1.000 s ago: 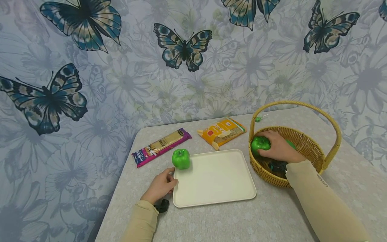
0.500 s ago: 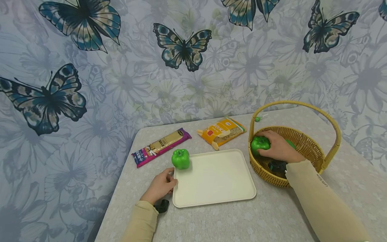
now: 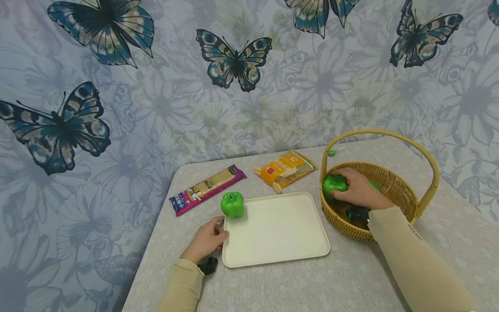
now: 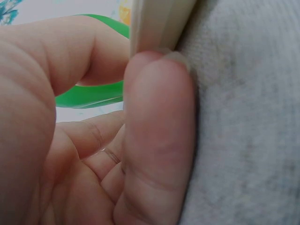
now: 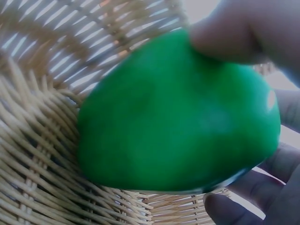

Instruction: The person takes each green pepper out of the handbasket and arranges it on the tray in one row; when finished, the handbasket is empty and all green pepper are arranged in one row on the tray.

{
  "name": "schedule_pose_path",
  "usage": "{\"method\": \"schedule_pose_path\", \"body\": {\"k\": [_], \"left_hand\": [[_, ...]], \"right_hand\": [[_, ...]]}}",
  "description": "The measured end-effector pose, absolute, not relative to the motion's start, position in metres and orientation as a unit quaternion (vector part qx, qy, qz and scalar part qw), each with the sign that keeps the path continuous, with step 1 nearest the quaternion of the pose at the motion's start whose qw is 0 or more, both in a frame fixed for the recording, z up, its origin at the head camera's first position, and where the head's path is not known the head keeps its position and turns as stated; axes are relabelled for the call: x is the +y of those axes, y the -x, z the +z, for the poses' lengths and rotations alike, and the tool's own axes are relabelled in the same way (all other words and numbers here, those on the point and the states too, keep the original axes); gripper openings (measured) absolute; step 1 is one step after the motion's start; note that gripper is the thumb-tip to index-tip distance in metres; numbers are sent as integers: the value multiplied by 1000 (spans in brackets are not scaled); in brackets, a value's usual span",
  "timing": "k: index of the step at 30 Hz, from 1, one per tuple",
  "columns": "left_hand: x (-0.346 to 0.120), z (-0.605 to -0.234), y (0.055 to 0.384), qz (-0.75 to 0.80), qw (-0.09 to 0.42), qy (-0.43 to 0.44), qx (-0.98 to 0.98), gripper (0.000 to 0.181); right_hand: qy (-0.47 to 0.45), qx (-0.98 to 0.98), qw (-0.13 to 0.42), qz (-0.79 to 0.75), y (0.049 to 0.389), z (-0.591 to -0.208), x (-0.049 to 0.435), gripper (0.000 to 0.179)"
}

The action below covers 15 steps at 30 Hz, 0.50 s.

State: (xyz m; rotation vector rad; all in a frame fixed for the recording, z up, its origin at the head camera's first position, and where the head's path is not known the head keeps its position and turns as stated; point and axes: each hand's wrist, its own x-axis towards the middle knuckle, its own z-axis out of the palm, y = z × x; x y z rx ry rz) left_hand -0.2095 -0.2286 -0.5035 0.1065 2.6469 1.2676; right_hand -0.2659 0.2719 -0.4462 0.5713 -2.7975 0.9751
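Observation:
My right hand (image 3: 360, 189) reaches inside a wicker basket (image 3: 399, 187) and holds a green bell pepper (image 3: 333, 185) against the basket's left side. Up close in the right wrist view, thumb and fingers lie around that pepper (image 5: 173, 122). Behind the hand another green thing (image 3: 375, 185) shows partly; its kind is hidden. My left hand (image 3: 206, 239) pinches the left edge of a cream tray (image 3: 278, 229), and the left wrist view has the thumb (image 4: 157, 122) against the tray's rim (image 4: 159, 23). A second green bell pepper (image 3: 232, 205) sits at the tray's back left corner.
Behind the tray lie a purple-ended noodle packet (image 3: 208, 189) and an orange food bag (image 3: 286, 170). The basket's tall handle (image 3: 383, 132) arches over the right forearm. A small green item (image 3: 332, 153) lies behind the basket, and a patterned wall (image 3: 249, 117) closes off the table's back.
Both hands, the tray and the basket stay in place. The head view shifts very slightly.

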Motion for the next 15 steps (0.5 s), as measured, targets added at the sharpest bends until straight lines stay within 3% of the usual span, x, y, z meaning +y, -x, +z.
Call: {"method": "schedule_pose_path", "body": {"k": [15], "left_hand": [[-229,-505,211,421,100,-41,901,57]], "right_hand": [[-193,-925,55,322,264,-445,273,59]]}}
